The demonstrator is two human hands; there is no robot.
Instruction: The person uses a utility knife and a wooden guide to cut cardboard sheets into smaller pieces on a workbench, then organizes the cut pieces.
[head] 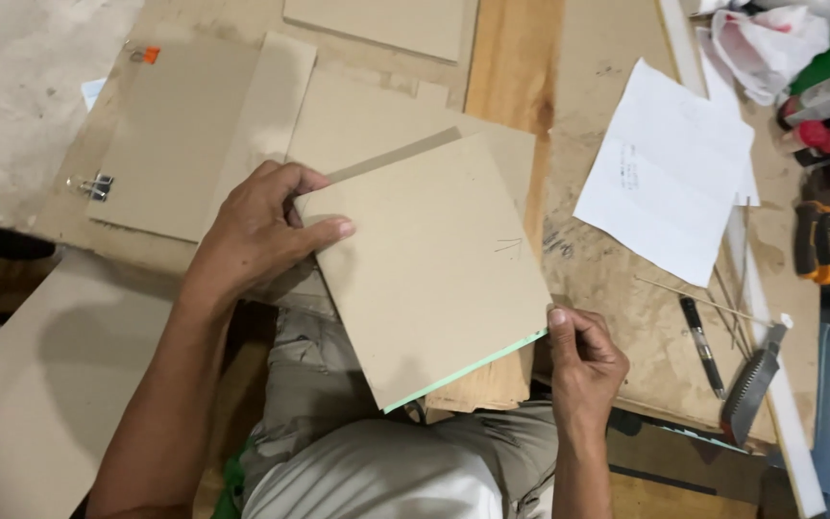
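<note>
Holding a square tan fibreboard panel with a pale green bottom edge (429, 269) between both hands, above the lap at the near edge of the scratched wooden worktop (617, 279). Left hand (261, 231) clamped on the panel's upper-left corner, thumb on top. Right hand (583, 360) pinching the lower-right corner, thumb up. Panel tilted, green edge running from lower left up to the right hand. Black pen (701, 344) and handsaw (751, 384) lying just right of the right hand.

Counts on the workbench

Two hands, left hand (261, 231) and right hand (583, 360), one green-edged board (429, 264), one white paper sheet (670, 173), one black pen (701, 344), one hand saw (751, 384), one binder clip (96, 185).
</note>
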